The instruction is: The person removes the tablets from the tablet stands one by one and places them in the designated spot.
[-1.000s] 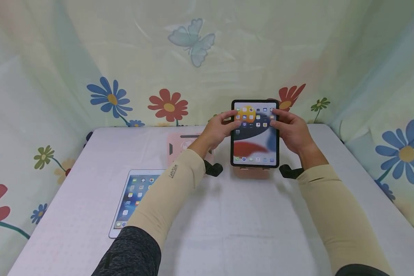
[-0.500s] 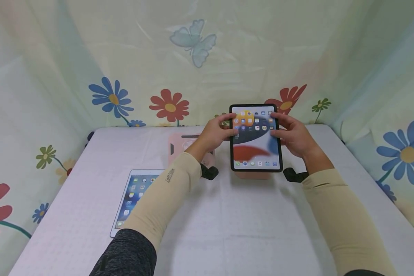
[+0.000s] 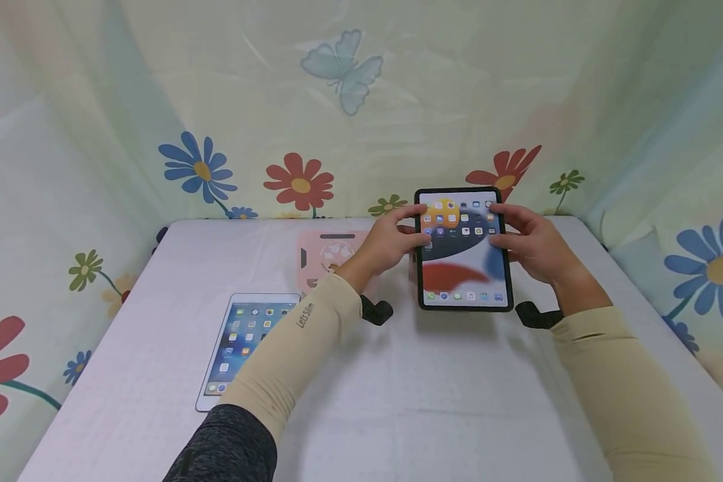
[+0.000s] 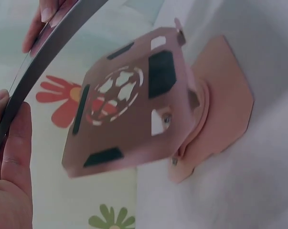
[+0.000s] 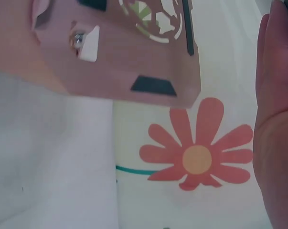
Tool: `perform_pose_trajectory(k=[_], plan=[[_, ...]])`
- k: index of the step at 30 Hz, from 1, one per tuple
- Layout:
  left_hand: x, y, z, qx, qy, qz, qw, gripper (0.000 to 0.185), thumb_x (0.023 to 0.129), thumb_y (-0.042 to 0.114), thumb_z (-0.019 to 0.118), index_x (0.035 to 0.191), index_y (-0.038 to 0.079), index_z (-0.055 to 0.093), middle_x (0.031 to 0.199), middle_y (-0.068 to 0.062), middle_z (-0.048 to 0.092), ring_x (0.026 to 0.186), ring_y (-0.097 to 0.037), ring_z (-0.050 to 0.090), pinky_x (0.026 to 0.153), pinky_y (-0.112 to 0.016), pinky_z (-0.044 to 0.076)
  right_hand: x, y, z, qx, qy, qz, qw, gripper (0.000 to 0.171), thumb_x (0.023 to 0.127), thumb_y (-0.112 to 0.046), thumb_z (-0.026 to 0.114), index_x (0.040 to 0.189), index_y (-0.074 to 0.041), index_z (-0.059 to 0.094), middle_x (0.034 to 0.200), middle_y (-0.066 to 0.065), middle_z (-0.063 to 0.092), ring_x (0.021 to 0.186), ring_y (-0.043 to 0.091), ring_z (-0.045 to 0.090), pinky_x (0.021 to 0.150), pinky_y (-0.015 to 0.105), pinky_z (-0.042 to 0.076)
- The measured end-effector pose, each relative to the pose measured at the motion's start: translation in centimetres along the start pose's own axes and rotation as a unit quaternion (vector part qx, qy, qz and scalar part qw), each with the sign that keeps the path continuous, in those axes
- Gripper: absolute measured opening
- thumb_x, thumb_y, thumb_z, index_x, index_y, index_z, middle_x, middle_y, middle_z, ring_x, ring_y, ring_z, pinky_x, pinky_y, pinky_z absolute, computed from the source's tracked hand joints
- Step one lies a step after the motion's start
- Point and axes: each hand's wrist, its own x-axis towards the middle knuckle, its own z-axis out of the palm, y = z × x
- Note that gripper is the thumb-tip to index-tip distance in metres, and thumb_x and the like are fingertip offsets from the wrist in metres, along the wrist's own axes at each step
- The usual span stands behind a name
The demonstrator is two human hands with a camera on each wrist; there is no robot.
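A black-framed tablet [image 3: 464,261], its screen lit with app icons, is held up in front of me at the back right. My left hand [image 3: 388,241] grips its left edge, thumb on the front. On the opposite edge my right hand [image 3: 536,248] does the same. Behind the tablet is a pink tablet stand, mostly hidden in the head view. The left wrist view shows that stand's tilted plate [image 4: 129,138], with dark pads and a round football-like cutout, apart from the tablet. Its base [image 4: 227,95] rests on the white cloth.
Another pink stand plate [image 3: 312,258] is left of the held tablet, partly behind my left hand. A white tablet [image 3: 250,328], screen lit, lies nearer on the left, partly under my left forearm. A flowered curtain [image 3: 434,100] hangs behind the table.
Both hands have brought the black-framed tablet nearer, lower and slightly right. The stand's lips and base front, seen below its bottom edge earlier, are now hidden. The white tablet stays put.
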Motion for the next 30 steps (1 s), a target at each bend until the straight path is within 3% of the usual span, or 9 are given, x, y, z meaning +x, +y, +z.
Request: perform_pose_trajectory(k=[11,19,26,30], plan=[[-0.8,-0.5,2.3,0.024,-0.001,0.005,0.9997,0.052,0.09,0.013,0.077,0.137,0.03,0.062,0.118,0.001,0.058,0.103,-0.014,0.059,0.079,-0.026,0.057,-2.0,1.4,-1.8,-0.05,0.006,0.0,0.999,0.052,0.1,-0.012,0.063,0.148,-0.022,0.045,0.129,0.0,0.043,0.103,0.012,0.054,0.075,0.023,0.057],[-1.5,-0.9,4.3,0.022,-0.008,0.0,0.9997,0.052,0.089,0.009,0.077,0.136,0.027,0.063,0.112,0.004,0.057,0.098,-0.013,0.06,0.076,-0.027,0.058,-4.1,2.2,-2.9,0.0,0.004,-0.012,1.0,0.048,0.098,-0.001,0.062,0.136,-0.027,0.051,0.122,-0.003,0.048,0.093,0.007,0.059,0.069,0.024,0.058],[-1.9,-1.4,5.9,0.019,-0.015,-0.015,0.9996,0.05,0.089,0.01,0.078,0.133,0.03,0.066,0.11,0.002,0.057,0.095,-0.013,0.06,0.078,-0.036,0.059,-6.0,3.3,-3.5,0.062,0.016,-0.022,0.998,0.043,0.097,0.003,0.062,0.129,-0.025,0.055,0.12,-0.004,0.054,0.089,0.007,0.063,0.065,0.023,0.058],[-2.2,-1.7,7.0,0.021,-0.022,-0.022,0.9993,0.049,0.089,0.01,0.078,0.131,0.031,0.067,0.108,0.003,0.059,0.096,-0.01,0.059,0.076,-0.03,0.059,-7.1,3.9,-3.9,0.077,0.028,-0.026,0.996,0.042,0.096,0.004,0.062,0.127,-0.024,0.058,0.118,-0.006,0.056,0.088,0.007,0.063,0.064,0.022,0.057]])
